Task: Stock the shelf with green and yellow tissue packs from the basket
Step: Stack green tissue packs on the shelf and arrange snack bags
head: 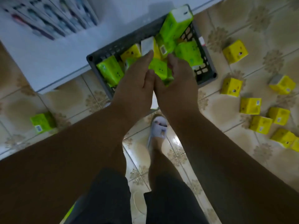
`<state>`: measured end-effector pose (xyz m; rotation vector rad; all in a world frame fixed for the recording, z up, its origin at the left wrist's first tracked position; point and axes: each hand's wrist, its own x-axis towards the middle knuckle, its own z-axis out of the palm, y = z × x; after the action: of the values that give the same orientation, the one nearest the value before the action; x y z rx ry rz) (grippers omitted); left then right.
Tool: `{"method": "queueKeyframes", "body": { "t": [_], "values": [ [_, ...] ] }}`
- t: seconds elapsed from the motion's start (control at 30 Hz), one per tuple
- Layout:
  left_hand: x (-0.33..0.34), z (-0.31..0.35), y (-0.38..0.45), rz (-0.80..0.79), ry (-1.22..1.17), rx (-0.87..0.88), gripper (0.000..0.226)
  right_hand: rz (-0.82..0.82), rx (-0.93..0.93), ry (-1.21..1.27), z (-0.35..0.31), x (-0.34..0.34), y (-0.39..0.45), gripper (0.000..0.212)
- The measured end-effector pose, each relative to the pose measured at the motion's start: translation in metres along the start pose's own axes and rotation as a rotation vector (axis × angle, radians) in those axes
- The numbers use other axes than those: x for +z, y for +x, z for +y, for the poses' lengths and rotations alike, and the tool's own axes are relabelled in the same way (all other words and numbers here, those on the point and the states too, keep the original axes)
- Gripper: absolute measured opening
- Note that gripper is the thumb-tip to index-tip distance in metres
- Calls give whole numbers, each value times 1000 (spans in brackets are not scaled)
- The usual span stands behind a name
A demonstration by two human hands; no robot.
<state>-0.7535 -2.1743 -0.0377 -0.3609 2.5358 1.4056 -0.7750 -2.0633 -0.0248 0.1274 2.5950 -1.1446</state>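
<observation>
Fingers of left hand and right hand extend relaxed, holding nothing, over the basket at 12 o'clock, a green pack between them; eight yellow packs lie at 3 o'clock.

A patterned beige tiled floor carried a dark grey slotted basket, one green tissue pack at left, and scattered yellow tissue packs at right. A white shelf held toothbrush packs.
</observation>
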Motion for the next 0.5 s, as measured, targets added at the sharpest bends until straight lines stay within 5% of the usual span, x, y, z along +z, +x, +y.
{"method": "queueKeyframes", "body": {
  "t": [0.27,0.4,0.5],
  "values": [
    [37,-149,5,2,-42,-382,44,-288,183,-84,84,128,18,57],
    [44,-181,7,6,-53,-436,42,-327,196,-137,100,159,30,24],
    [52,-190,12,47,-98,-534,41,-357,194,-179,107,172,40,28]
  ]
}}
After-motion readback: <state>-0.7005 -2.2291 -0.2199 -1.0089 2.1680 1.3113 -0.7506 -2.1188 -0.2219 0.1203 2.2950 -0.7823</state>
